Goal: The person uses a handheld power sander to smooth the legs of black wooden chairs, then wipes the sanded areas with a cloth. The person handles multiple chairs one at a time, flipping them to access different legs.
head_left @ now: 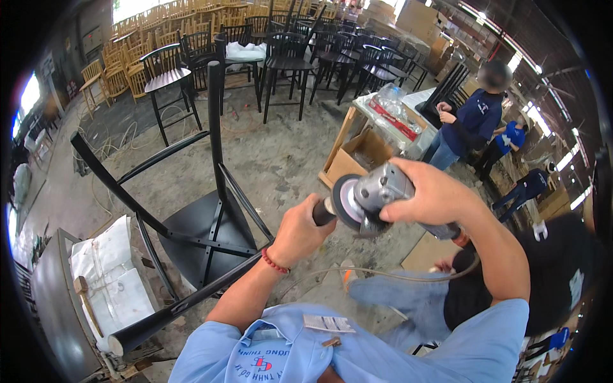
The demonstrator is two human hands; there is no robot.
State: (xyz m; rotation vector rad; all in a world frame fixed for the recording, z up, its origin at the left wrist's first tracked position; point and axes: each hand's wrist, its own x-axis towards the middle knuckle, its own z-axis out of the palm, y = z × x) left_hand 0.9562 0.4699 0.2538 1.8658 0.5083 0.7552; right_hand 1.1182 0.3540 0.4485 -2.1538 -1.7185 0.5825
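Snugly, left hand (295,231) wrapped round black cylinder (323,214), right hand (433,191) round grinder (382,188), blue lettering (263,350) on shirt (207,348)

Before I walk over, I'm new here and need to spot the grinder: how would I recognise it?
Find the large black chair in the left half of the picture. To its right, above a light-blue shirt, the left hand and right hand hold the grinder. A black side handle, silver metal housing and round, dark-rimmed disc set it apart from the plain chair.
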